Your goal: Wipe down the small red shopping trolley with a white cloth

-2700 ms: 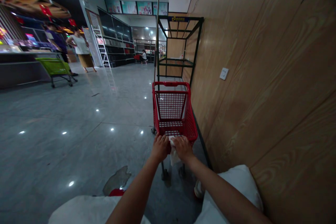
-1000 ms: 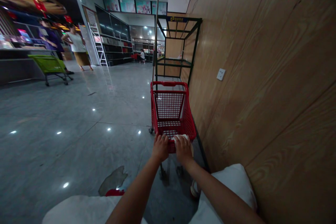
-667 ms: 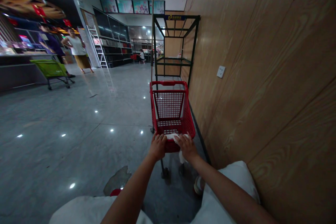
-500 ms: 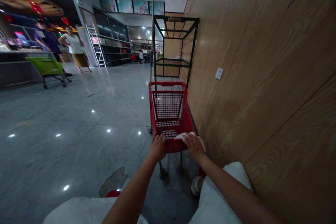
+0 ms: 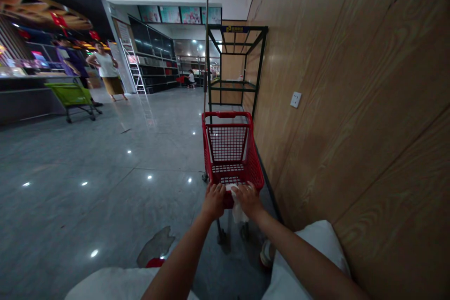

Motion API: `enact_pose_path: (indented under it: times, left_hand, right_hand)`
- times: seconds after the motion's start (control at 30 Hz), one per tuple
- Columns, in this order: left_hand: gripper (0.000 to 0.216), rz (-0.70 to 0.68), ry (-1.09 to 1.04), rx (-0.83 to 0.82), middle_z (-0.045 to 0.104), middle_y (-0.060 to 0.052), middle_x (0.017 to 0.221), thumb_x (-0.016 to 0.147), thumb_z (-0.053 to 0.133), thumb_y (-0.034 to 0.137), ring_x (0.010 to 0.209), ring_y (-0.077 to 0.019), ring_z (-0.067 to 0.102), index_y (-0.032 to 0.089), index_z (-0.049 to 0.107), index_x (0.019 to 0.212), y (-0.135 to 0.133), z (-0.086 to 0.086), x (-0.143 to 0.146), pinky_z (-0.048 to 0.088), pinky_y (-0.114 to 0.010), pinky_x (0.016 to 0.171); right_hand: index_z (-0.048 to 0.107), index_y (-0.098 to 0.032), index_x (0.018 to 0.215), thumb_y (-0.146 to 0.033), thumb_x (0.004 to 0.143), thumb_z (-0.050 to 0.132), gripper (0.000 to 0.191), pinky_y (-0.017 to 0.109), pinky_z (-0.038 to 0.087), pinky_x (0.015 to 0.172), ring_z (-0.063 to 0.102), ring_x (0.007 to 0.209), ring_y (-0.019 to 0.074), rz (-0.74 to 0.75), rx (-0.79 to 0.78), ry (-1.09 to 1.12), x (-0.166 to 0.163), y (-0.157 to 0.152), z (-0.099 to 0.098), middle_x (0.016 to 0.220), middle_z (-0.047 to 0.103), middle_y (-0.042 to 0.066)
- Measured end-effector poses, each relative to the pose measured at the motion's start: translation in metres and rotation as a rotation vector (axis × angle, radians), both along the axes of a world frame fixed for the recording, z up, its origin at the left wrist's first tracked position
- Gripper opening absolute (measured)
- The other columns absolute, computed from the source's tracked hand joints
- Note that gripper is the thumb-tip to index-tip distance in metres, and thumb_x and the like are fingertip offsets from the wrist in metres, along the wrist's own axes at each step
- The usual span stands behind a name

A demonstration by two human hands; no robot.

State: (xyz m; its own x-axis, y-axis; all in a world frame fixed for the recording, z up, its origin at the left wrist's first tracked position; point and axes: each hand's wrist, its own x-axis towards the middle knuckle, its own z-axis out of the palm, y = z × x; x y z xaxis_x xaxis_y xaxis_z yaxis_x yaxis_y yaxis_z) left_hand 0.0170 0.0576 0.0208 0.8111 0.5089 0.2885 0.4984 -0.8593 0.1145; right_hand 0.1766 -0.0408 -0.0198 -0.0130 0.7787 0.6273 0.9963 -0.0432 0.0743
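- Writing: blue sign point(image 5: 235, 29) on top of black rack point(image 5: 232, 89), yellow logo plus yellow characters, too small to read for sure.
- Row of four teal-and-pink panels point(image 5: 170, 14) high at the back; any text too small to read.
- Cart point(image 5: 251, 168): red plastic, lattice sides and slotted base, upright grid panel at far end, red handle bar above it, greyish legs, dark casters.
- Cart location: on grey shiny floor point(image 5: 105, 145), straight ahead of the person, between the knees, just beside wood-grain wall point(image 5: 337, 112), in front of rack.
- Left hand point(image 5: 214, 199): fingers together, curled over cart's near rim, gripping it.
- Right hand point(image 5: 248, 199): fingers bent over same rim, just right of left hand, cloth point(image 5: 239, 213) pinned under them.
- Cloth: white, thin, crumpled; part on rim, loose end hanging outside cart.
- White socket point(image 5: 296, 100) on wall.
- Green cart point(image 5: 70, 94) well apart at left, two people standing near it.
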Motion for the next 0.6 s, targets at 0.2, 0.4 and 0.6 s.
enact_pose_path:
  times: [0.2,0.4,0.6]
  left_hand:
    - [0.044,-0.023,-0.005,-0.012,0.055,-0.009,0.121,0.07,0.052,0.015,0.115,-0.0235,0.046,0.019,0.052,0.114,-0.002,0.0,0.003,0.011,-0.043,0.116]
    - [0.039,0.001,-0.019,-0.032,0.059,-0.008,0.118,0.071,0.053,0.017,0.114,-0.0251,0.048,0.021,0.055,0.109,-0.003,0.005,0.006,0.013,-0.043,0.116]
    - [0.021,-0.006,0.037,-0.055,0.065,-0.005,0.103,0.071,0.055,0.022,0.11,-0.0235,0.053,0.023,0.057,0.092,0.031,0.023,-0.032,0.013,-0.046,0.116]
  right_hand:
    - [0.058,-0.024,0.116,-0.005,0.086,0.041,0.04,0.047,0.023,0.111,0.054,0.108,0.0201,0.011,-0.053,-0.087,0.078,-0.038,0.008,0.113,0.064,0.006]
    - [0.06,-0.021,0.113,-0.006,0.089,0.033,0.039,0.045,0.034,0.106,0.055,0.104,0.0221,-0.04,0.037,-0.052,0.065,-0.034,0.006,0.106,0.065,0.007]
    - [0.058,-0.023,0.115,-0.008,0.092,0.04,0.033,0.042,0.041,0.1,0.057,0.098,0.0198,0.012,-0.058,-0.034,0.013,-0.02,0.021,0.106,0.066,0.006]
